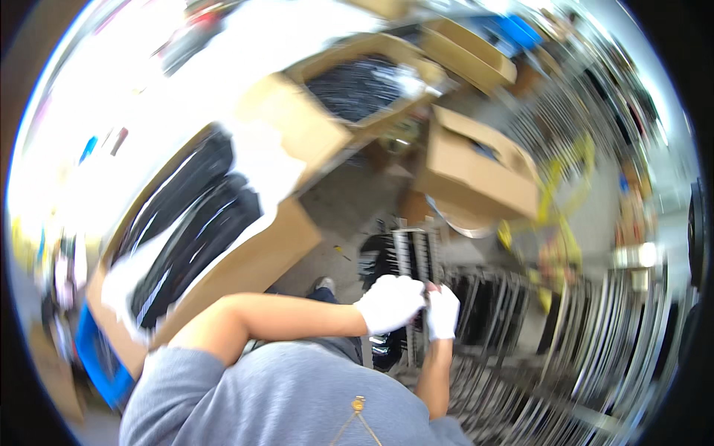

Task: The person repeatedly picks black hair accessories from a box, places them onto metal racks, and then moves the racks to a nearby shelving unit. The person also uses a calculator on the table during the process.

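Both my hands wear white gloves and meet in front of my body, with their fingertips almost touching. My left hand [390, 303] is curled closed. My right hand [442, 312] has its fingers drawn together as well. Between them shows a small dark, reddish spot, too blurred to name. Just beyond the hands stands a rack with pale toothed uprights [413, 253]. Dark flat pieces [379, 260] sit at the rack's left side, and more dark panels [487, 305] stand in a row to the right.
On the left, an open carton [275, 249] holds long black plastic-wrapped pieces [197, 223]. Another carton of black pieces [357, 85] lies beyond it. A brown box [480, 163] stands ahead, near a yellow frame [573, 178]. Slatted racks [610, 334] fill the right side.
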The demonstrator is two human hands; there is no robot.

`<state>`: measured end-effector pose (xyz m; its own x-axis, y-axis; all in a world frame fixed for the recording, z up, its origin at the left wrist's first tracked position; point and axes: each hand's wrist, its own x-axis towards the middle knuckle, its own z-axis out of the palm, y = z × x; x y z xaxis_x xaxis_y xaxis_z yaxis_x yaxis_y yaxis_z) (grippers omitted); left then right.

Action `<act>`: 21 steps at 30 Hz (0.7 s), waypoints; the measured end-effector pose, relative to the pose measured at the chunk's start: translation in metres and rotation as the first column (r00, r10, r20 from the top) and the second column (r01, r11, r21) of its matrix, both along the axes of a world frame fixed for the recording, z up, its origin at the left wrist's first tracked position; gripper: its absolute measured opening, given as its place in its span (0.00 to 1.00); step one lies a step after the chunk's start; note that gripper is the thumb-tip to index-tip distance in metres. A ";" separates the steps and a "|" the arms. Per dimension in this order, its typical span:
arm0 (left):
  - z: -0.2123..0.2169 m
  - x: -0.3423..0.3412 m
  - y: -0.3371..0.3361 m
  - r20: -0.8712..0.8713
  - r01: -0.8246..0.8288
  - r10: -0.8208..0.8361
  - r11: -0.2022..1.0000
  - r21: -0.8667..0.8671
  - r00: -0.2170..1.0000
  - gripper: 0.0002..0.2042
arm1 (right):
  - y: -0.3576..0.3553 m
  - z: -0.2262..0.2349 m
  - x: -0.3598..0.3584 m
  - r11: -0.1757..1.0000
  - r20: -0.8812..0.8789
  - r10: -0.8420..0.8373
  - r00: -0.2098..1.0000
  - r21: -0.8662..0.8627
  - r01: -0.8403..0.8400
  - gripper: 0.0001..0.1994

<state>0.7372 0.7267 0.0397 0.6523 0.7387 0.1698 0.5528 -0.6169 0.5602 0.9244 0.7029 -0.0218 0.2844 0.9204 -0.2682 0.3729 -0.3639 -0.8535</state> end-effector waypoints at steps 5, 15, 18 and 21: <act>0.031 -0.052 0.012 0.138 -0.257 0.239 0.956 0.138 0.961 0.08 | 0.026 0.098 -0.075 0.983 -0.013 0.145 0.989 0.113 -0.143 0.14; 0.122 -0.266 -0.048 0.855 -0.759 0.352 0.647 0.073 0.382 0.08 | 0.063 0.198 -0.223 0.857 -0.054 0.388 0.920 0.389 -0.338 0.13; 0.100 -0.378 -0.095 0.808 -0.710 0.555 0.487 -0.508 -0.197 0.11 | 0.073 0.212 -0.268 0.715 0.096 0.471 0.877 0.541 -0.443 0.19; 0.055 -0.494 -0.158 0.615 -0.405 0.482 0.473 -0.783 -0.624 0.12 | 0.068 0.222 -0.308 0.771 -0.076 0.475 0.877 0.516 -0.373 0.19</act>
<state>0.2431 0.5688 0.0950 -0.8201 0.5384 -0.1940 -0.4691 -0.4382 0.7667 0.6167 0.7713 0.2002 -0.1759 0.9583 0.2251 0.2036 0.2591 -0.9441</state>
